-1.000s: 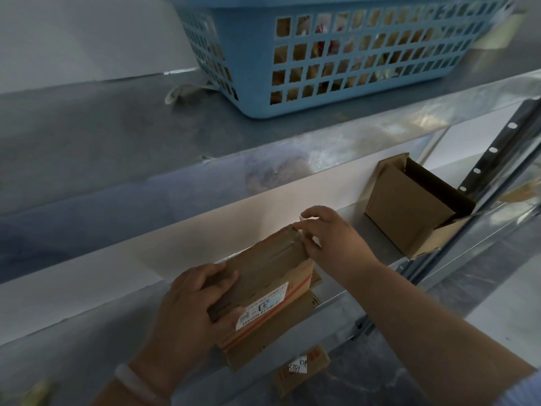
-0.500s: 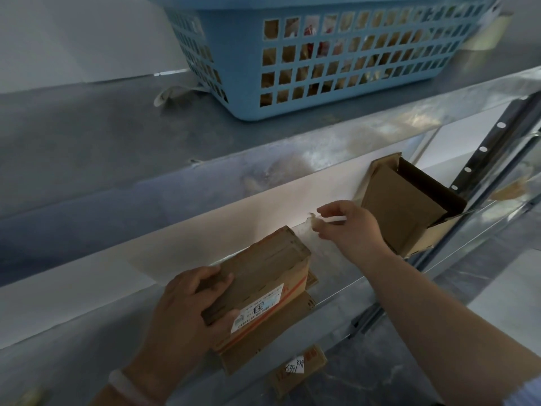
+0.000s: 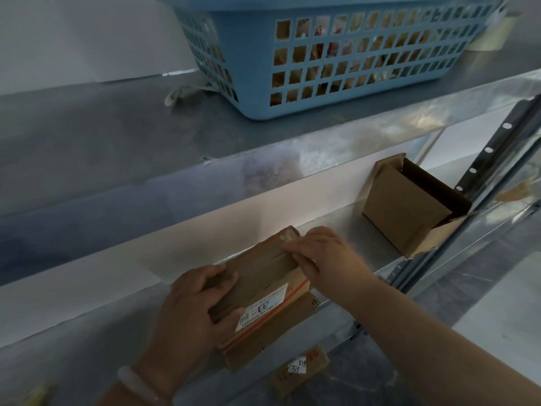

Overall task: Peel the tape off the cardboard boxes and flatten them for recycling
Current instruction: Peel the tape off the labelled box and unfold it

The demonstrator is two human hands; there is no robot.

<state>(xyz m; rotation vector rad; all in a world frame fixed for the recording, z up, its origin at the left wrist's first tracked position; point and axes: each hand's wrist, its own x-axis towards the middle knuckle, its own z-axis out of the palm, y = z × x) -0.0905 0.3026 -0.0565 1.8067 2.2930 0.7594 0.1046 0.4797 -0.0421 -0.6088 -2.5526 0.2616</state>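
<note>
A small taped cardboard box (image 3: 263,276) with a white shipping label and a red stripe lies on the lower metal shelf (image 3: 345,230), on top of a flat piece of cardboard. My left hand (image 3: 193,306) grips its near left end, thumb on the label side. At the box's far right end, the fingertips of my right hand (image 3: 325,256) pinch the clear tape along the top. A second brown box (image 3: 407,206), open with its flaps out, stands on the same shelf to the right.
A blue plastic basket (image 3: 336,54) holding packaged items sits on the upper shelf (image 3: 117,136). A perforated metal upright (image 3: 494,153) runs along the right. Below the shelf, a flattened cardboard piece (image 3: 298,370) with handwritten numbers lies on the dark floor.
My right hand lifted a peeled scrap away toward the right, then came back to the box's far end. The left hand kept its hold on the box.
</note>
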